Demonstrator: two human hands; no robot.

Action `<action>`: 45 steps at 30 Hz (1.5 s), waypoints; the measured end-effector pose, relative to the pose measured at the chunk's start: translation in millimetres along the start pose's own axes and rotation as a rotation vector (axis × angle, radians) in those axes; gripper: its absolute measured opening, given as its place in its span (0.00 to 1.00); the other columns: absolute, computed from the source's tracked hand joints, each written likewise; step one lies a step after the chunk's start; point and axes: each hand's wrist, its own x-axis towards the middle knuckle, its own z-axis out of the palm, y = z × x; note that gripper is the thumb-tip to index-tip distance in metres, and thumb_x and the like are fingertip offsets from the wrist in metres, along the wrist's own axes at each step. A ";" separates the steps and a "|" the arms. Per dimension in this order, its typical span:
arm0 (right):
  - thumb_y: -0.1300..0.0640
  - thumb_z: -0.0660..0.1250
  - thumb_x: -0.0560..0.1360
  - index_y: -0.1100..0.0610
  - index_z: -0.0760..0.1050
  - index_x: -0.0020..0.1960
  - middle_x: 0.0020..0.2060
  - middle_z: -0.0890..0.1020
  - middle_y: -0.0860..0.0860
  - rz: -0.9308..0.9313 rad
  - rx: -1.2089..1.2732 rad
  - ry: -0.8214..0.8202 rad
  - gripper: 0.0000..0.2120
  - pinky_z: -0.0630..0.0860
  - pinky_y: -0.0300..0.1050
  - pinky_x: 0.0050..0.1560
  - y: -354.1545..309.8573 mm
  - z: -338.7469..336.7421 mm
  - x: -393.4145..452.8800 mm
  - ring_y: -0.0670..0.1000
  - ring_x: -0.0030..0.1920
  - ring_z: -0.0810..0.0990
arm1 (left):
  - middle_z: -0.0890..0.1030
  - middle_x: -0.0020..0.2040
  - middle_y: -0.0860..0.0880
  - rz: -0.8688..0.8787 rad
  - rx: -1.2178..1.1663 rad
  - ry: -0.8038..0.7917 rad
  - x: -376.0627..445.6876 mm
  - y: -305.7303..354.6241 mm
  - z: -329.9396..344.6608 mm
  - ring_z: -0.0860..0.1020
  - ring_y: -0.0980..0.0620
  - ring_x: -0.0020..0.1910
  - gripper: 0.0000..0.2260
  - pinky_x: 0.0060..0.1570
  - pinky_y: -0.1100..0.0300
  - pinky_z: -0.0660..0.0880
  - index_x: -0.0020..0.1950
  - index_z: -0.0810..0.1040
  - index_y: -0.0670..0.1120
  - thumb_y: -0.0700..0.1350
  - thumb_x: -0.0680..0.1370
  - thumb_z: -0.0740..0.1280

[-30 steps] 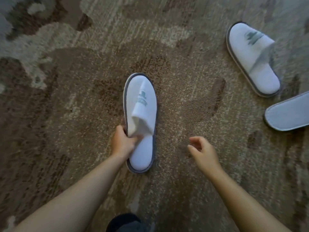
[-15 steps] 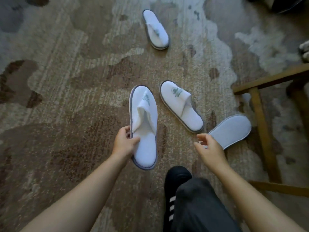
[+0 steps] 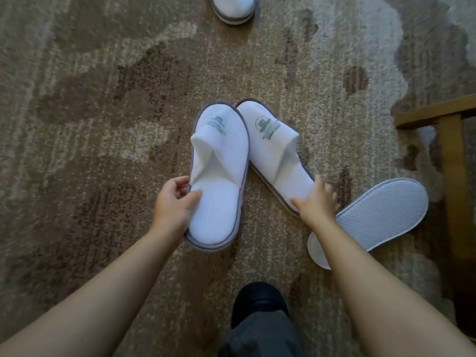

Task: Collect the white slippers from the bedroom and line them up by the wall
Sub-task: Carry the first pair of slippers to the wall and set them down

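Left hand: my left hand point(image 3: 172, 202) is clasped on the edge of a white slipper point(image 3: 219, 173), thumb on the insole, fingers under the side, holding it toe-forward above the carpet point(image 3: 85, 140).

Right hand: my right hand point(image 3: 316, 202) is spread over the heel end of a second white slipper point(image 3: 277, 153), thumb on its near edge, fingers across the far side; I cannot tell whether the grip has closed.

Second slipper: it lies upright on the carpet, toe pointing forward and slightly left, its toe just beside the toe of the slipper I hold; both carry a teal printed logo on the strap.

Third slipper: an overturned slipper point(image 3: 381, 212) lies sole-up on the carpet to the right, its ribbed pale sole showing, partly under my right forearm.

Fourth slipper: the heel of another white slipper point(image 3: 233, 7) shows at the top edge, well apart from the others.

Insides: the open toes of the two upright slippers show only white lining.

Surroundings: a wooden furniture frame point(image 3: 448, 140) stands at the right; my dark shoe point(image 3: 258, 302) and grey trouser leg point(image 3: 260, 338) are at the bottom.
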 end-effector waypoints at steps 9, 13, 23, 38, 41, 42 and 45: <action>0.56 0.66 0.71 0.59 0.64 0.43 0.37 0.71 0.53 -0.175 0.412 -0.018 0.11 0.62 0.44 0.29 -18.5 -46.0 -42.4 0.55 0.39 0.70 | 0.76 0.41 0.54 0.021 -0.096 0.056 -23.3 43.2 -23.5 0.75 0.58 0.39 0.17 0.32 0.70 0.75 0.61 0.69 0.41 0.37 0.73 0.64; 0.56 0.66 0.70 0.56 0.65 0.43 0.34 0.70 0.44 -0.238 0.538 0.050 0.10 0.64 0.44 0.32 -62.9 -121.1 -116.1 0.51 0.38 0.70 | 0.76 0.43 0.54 0.049 -0.139 0.140 -78.7 112.7 -59.8 0.74 0.61 0.39 0.17 0.31 0.76 0.72 0.61 0.69 0.40 0.37 0.73 0.64; 0.56 0.66 0.71 0.46 0.66 0.37 0.35 0.73 0.43 -0.288 0.840 -0.024 0.10 0.69 0.40 0.32 -181.4 -389.0 -264.4 0.43 0.36 0.73 | 0.77 0.46 0.48 0.216 -0.075 0.216 -222.9 392.8 -141.4 0.74 0.57 0.39 0.16 0.35 0.73 0.73 0.61 0.70 0.40 0.36 0.73 0.64; 0.57 0.67 0.70 0.55 0.69 0.48 0.41 0.75 0.46 -0.129 1.112 0.481 0.09 0.69 0.39 0.35 -219.5 -575.0 -341.0 0.48 0.41 0.75 | 0.77 0.42 0.54 0.458 -0.038 -0.207 -271.4 612.2 -99.2 0.76 0.58 0.39 0.11 0.31 0.71 0.75 0.54 0.72 0.48 0.38 0.73 0.64; 0.58 0.67 0.70 0.57 0.70 0.48 0.44 0.76 0.51 0.037 1.147 0.691 0.09 0.69 0.40 0.36 -193.8 -589.8 -375.6 0.49 0.42 0.75 | 0.78 0.46 0.48 0.464 0.031 -0.418 -293.2 633.6 -66.8 0.76 0.53 0.42 0.13 0.40 0.62 0.75 0.58 0.72 0.43 0.38 0.73 0.64; 0.58 0.68 0.70 0.56 0.69 0.47 0.43 0.75 0.51 0.088 1.163 0.757 0.09 0.69 0.39 0.35 -182.3 -595.5 -391.5 0.49 0.41 0.74 | 0.78 0.48 0.46 0.465 0.054 -0.490 -306.1 639.5 -55.0 0.76 0.50 0.44 0.15 0.43 0.58 0.74 0.59 0.71 0.43 0.38 0.73 0.64; 0.56 0.68 0.70 0.54 0.69 0.46 0.39 0.75 0.47 0.235 1.198 0.922 0.09 0.69 0.39 0.34 -141.2 -605.7 -447.3 0.46 0.39 0.74 | 0.79 0.48 0.46 0.500 0.132 -0.707 -355.3 643.8 -22.6 0.77 0.51 0.43 0.13 0.38 0.62 0.76 0.58 0.71 0.43 0.39 0.73 0.64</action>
